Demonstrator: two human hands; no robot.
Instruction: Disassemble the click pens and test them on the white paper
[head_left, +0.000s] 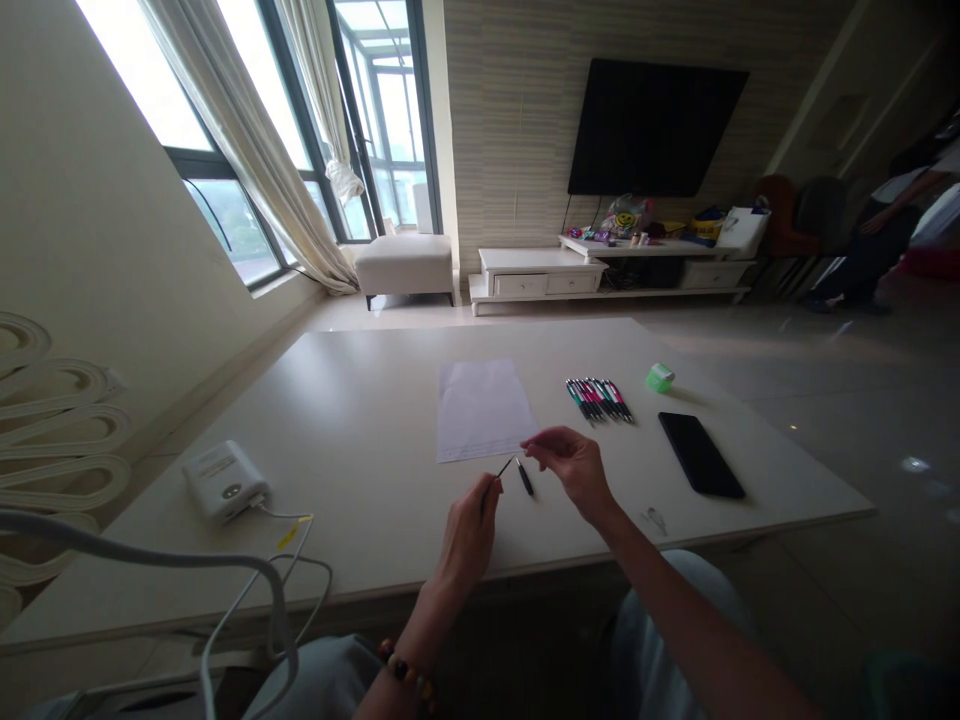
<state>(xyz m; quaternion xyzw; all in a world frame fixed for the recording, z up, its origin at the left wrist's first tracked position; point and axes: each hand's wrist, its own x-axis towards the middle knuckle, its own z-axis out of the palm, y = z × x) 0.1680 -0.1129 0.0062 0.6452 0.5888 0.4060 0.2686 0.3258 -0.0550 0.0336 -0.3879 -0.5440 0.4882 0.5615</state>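
Note:
My left hand (471, 530) is closed on a thin dark pen refill (507, 466), which slants up to the right from the fingertips. My right hand (570, 465) is closed in a pinch just beyond the refill's tip; whatever lies between its fingertips is too small to make out. Between the two hands a short black pen barrel part (525, 478) rests on the table. Behind them lies a white sheet of paper (484, 405), its near edge close to my right fingertips. To the right of the sheet, several click pens (598, 400) with coloured barrels lie side by side in a row.
A black phone (701, 455) and a small green box (660, 377) are on the table's right side. At the left sits a white power adapter (225, 480) with cables running over the near edge. A person (877, 230) stands far off at the right.

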